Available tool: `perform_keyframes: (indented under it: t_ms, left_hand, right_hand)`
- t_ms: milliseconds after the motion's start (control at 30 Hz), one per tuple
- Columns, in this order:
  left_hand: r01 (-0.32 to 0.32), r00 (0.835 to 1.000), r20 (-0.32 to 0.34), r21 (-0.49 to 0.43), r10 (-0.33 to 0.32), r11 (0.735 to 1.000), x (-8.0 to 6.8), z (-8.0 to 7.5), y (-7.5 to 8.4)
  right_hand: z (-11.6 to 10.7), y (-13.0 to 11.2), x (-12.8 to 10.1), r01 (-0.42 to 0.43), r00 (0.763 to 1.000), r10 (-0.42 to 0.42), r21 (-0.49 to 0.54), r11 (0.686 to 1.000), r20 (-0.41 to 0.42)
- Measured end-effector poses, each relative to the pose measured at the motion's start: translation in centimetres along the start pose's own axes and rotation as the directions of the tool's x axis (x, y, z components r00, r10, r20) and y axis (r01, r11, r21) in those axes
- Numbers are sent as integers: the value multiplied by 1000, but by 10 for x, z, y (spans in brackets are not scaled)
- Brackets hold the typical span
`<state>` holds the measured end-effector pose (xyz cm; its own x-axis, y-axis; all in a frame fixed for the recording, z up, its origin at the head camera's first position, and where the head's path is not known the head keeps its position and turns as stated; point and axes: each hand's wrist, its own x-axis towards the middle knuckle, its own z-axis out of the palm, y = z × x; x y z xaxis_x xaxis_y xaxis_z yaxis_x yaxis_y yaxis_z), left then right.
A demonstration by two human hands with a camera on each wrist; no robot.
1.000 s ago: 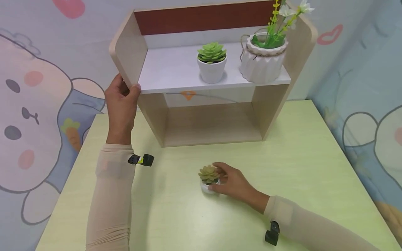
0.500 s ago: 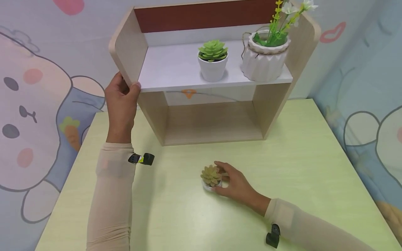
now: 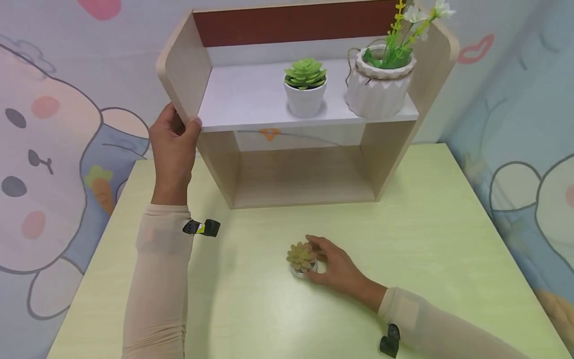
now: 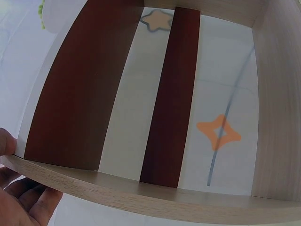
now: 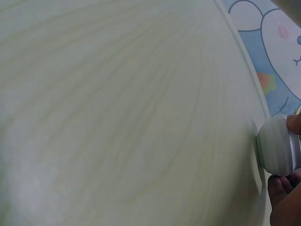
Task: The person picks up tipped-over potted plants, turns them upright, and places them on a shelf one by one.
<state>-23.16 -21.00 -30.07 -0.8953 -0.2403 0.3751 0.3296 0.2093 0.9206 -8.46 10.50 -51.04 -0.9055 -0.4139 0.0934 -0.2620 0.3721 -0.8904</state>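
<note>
My left hand (image 3: 172, 149) grips the left side panel of a small wooden shelf unit (image 3: 242, 94), thumb on the front edge at the height of the white board. The left wrist view shows its fingers (image 4: 44, 205) round the panel's edge. My right hand (image 3: 338, 267) holds a little yellowish-green succulent (image 3: 301, 257) in a small white pot (image 5: 275, 146), thumb and fingers on the pot's sides. It is in front of the shelf unit, low at the tabletop. In the right wrist view the pot's base is close to the table surface.
On the upper board stand a bright green succulent in a white pot (image 3: 306, 99) and, at right, a ribbed white vase (image 3: 378, 92) with flowers. The pale green table (image 3: 448, 239) extends around the unit. A cartoon-printed wall covering (image 3: 49, 164) hangs behind.
My right hand has moved the small succulent slightly to the right and tipped it, so less of the pot's side shows now. My left hand keeps its grip on the panel.
</note>
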Motion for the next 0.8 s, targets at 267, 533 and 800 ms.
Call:
perform_keyframes:
  t_ms: [267, 533, 800]
  left_hand:
    - [-4, 1000, -4, -45, 4, 999, -1, 2, -2]
    - [-30, 999, -15, -76, 29, 997, 0, 1, -3]
    - [-28, 999, -20, -65, 27, 997, 0, 0, -2]
  right_hand:
    - [-3, -1, 0, -7, 999, 9, -53, 999, 44]
    - [-3, 0, 1, -78, 995, 81, -58, 995, 61]
    - [-2, 3, 2, -15, 999, 23, -153, 988, 48]
